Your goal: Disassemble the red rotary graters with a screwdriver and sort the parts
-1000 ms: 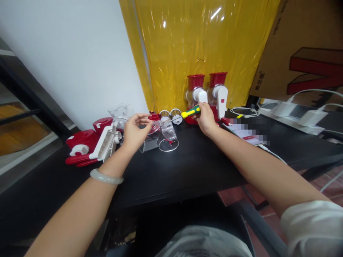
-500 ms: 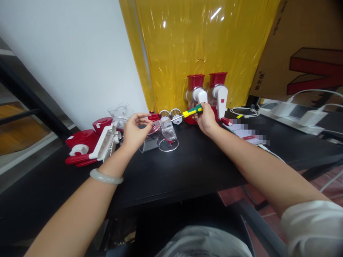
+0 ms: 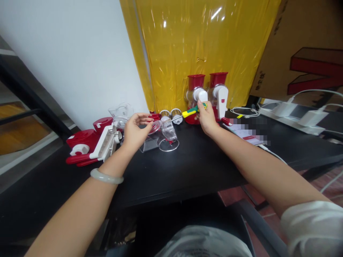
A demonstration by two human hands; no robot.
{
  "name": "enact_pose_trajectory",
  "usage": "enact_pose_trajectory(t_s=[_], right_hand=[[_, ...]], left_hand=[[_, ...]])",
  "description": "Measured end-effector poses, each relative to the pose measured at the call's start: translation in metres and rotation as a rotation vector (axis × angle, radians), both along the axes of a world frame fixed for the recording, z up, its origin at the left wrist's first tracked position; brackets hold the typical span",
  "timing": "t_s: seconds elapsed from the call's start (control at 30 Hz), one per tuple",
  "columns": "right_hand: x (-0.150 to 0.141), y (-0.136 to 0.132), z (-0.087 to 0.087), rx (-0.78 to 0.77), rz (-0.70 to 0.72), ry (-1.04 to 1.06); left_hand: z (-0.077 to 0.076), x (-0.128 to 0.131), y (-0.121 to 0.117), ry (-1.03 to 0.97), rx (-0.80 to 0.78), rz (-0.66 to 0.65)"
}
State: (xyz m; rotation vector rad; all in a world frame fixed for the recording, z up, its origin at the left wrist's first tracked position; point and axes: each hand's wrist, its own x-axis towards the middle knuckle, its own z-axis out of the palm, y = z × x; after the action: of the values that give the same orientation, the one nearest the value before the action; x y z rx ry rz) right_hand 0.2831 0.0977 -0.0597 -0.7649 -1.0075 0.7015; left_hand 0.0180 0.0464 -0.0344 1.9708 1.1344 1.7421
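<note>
My right hand point(image 3: 207, 119) is wrapped round the yellow-and-green handle of a screwdriver point(image 3: 189, 112). Its thin shaft points left, toward a round clear disc with a reddish middle point(image 3: 156, 125). That disc is pinched at its left edge by the fingers of my left hand point(image 3: 136, 130). Whether the screwdriver's tip touches the disc I cannot tell. Just below and right of the disc, a clear plastic housing point(image 3: 168, 141) with a round rim lies on the black table point(image 3: 171, 175).
Two red-and-white rotary graters point(image 3: 195, 93) stand at the back, beside metal grater drums point(image 3: 176, 116). Red bases point(image 3: 83, 139) and white crank handles point(image 3: 103, 146) lie at left. On the right are a phone point(image 3: 243, 134), a white cable and a power strip point(image 3: 292, 119).
My right hand has turned on the screwdriver's handle, with its thumb now higher and the grip changed. My left hand and the disc stay almost where they were.
</note>
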Motion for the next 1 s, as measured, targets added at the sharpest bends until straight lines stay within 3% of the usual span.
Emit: enact_pose_trajectory(t_s=[0.37, 0.7, 1.0], right_hand=[[-0.003, -0.001, 0.006, -0.081, 0.066, 0.168], [0.002, 0.008, -0.005, 0.007, 0.012, 0.019], [0.002, 0.005, -0.003, -0.016, -0.043, -0.056]], left_hand=[[-0.004, -0.003, 0.003, 0.021, -0.015, 0.027], [-0.005, -0.002, 0.002, 0.018, 0.003, 0.008], [-0.004, -0.003, 0.003, 0.028, 0.016, 0.016]])
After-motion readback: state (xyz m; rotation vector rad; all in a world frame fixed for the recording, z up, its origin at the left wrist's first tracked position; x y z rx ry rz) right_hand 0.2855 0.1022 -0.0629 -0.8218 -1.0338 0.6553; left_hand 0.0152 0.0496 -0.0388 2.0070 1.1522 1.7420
